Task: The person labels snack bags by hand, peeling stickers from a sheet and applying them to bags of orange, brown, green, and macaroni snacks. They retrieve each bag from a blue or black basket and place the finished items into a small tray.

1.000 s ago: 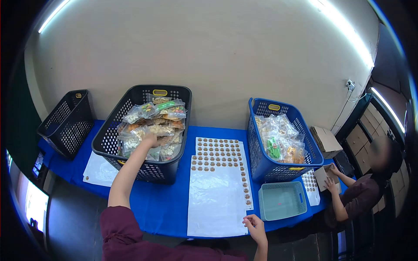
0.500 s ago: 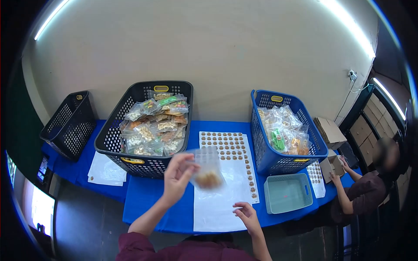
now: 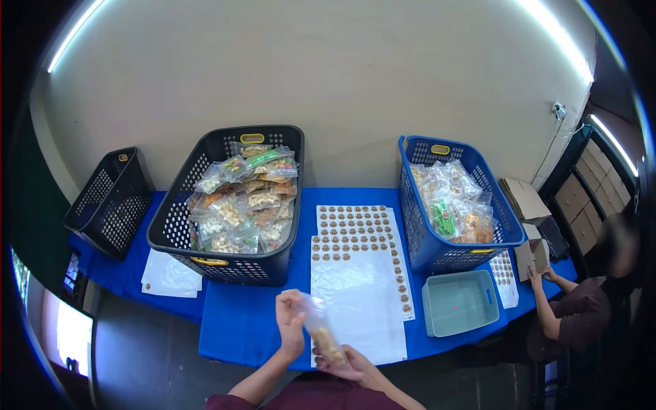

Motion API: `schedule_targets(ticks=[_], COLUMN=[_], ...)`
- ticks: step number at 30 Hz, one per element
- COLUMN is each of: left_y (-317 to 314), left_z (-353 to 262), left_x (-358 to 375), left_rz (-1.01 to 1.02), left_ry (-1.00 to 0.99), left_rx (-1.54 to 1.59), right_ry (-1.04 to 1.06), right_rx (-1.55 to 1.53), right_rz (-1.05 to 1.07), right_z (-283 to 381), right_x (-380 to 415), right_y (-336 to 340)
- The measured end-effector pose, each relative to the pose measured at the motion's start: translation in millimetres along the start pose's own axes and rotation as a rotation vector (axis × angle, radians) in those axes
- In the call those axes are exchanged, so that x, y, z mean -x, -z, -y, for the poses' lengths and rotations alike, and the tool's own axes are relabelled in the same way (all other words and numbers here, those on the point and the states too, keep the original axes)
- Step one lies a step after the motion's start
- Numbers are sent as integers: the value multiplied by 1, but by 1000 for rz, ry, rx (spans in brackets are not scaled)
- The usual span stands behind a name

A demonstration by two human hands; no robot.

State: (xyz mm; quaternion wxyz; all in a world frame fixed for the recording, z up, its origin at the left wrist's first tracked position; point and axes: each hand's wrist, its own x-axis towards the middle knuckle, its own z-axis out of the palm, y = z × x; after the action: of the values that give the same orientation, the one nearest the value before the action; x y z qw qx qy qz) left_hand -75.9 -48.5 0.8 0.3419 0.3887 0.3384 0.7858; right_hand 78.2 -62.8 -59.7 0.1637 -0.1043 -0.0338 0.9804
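Note:
A clear plastic packet (image 3: 326, 342) with pale yellow pieces at its bottom hangs tilted over the front edge of the blue table. Its upper end is gripped by my left hand (image 3: 292, 324), fingers closed. My right hand (image 3: 348, 365) has its fingers curled round the lower end. Just beyond lie white sheets (image 3: 359, 294) with rows of round brown stickers (image 3: 352, 222) along the top and right side. Behind my left hand, a large black basket (image 3: 266, 270) holds many filled packets (image 3: 239, 205).
A blue basket (image 3: 437, 253) of packets stands right of the sheets, with a pale green tray (image 3: 461, 307) before it. Farther left are an empty black basket (image 3: 109, 205) and papers (image 3: 171, 273). A person (image 3: 577, 314) at the right handles a cardboard box (image 3: 531, 260).
The packet has come down and toward me, from flat-facing to edge-tilted. My right hand has moved left and taken hold of its lower end. The view has shifted slightly.

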Motion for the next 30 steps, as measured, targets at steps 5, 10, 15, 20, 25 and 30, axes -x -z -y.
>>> schedule_targets(ticks=[5,10,15,20,25,30], left_y=[25,30,73,93,101,107], left_z=[8,1,-27,-67,-75,-79], left_x=[12,50,54,44,56,66], left_rz=[286,286,-325,-539,-731,-779], left_ry=[723,621,679,410,343,279], left_rx=[-62,-672,53,117,96,-62], right_ry=[399,281,78,337,588,312], right_rx=[358,888,1304,1381,2231,2111], right_rz=[-201,-276,-238,-685,-935,-988], right_z=[43,58,114,213,267,288], right_x=[-6,-16,-53,-118,-181,-202], right_y=[-1,30,76,147,230,237])
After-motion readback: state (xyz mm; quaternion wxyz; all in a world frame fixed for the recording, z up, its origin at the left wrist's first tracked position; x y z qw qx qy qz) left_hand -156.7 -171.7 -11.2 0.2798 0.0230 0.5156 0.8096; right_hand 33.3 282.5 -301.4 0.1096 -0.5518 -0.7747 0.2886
